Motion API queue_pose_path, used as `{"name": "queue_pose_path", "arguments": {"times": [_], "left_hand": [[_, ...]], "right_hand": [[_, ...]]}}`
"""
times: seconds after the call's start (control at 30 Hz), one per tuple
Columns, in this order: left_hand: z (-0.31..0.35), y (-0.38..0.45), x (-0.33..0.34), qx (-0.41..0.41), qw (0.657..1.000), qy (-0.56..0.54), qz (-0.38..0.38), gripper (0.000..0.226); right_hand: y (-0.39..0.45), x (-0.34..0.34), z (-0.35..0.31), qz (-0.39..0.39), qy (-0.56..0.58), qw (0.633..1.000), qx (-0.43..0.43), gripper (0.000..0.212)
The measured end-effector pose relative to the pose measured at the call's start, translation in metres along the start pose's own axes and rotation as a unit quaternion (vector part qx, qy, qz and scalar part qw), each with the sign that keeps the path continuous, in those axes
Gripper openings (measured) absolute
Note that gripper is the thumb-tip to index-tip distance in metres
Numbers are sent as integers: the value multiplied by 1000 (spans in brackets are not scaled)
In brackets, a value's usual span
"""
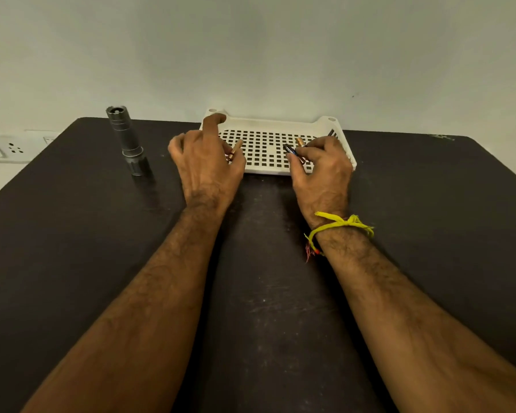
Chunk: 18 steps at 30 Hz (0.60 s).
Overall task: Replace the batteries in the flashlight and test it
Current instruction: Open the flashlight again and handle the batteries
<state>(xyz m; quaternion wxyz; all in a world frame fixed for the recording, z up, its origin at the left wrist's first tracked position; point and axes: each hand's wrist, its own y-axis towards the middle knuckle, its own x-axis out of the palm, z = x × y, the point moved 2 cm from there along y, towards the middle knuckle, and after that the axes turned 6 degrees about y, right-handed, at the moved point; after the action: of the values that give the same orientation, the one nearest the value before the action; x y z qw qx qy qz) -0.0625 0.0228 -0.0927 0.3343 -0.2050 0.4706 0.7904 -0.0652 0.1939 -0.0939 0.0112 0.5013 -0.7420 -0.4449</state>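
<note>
Your left hand (204,162) pinches 1 copper-ended battery (234,151) over the white perforated tray (268,122); your right hand (322,168) grips 2 batteries (294,150), labels unreadable. Upright on the dusty dark table (265,293), well left, stands the grey flashlight (127,141), near a plain pale wall (251,49)

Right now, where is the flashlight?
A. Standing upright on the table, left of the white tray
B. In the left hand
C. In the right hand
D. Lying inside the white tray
A: the flashlight stands on end on the dark table, left of the white tray, touched by neither hand; the left hand and right hand hold small batteries at the tray.
</note>
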Motion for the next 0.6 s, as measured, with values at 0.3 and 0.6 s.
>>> {"name": "queue_pose_path", "arguments": {"times": [0.3, 0.6], "left_hand": [[-5, 21, 26, -49, 998, 36, -15, 51], [-7, 23, 29, -63, 996, 56, -36, 57]], "right_hand": [[27, 27, 16, -38, -83, 996, 11, 24], [27, 23, 18, -58, -120, 990, 42, 43]]}}
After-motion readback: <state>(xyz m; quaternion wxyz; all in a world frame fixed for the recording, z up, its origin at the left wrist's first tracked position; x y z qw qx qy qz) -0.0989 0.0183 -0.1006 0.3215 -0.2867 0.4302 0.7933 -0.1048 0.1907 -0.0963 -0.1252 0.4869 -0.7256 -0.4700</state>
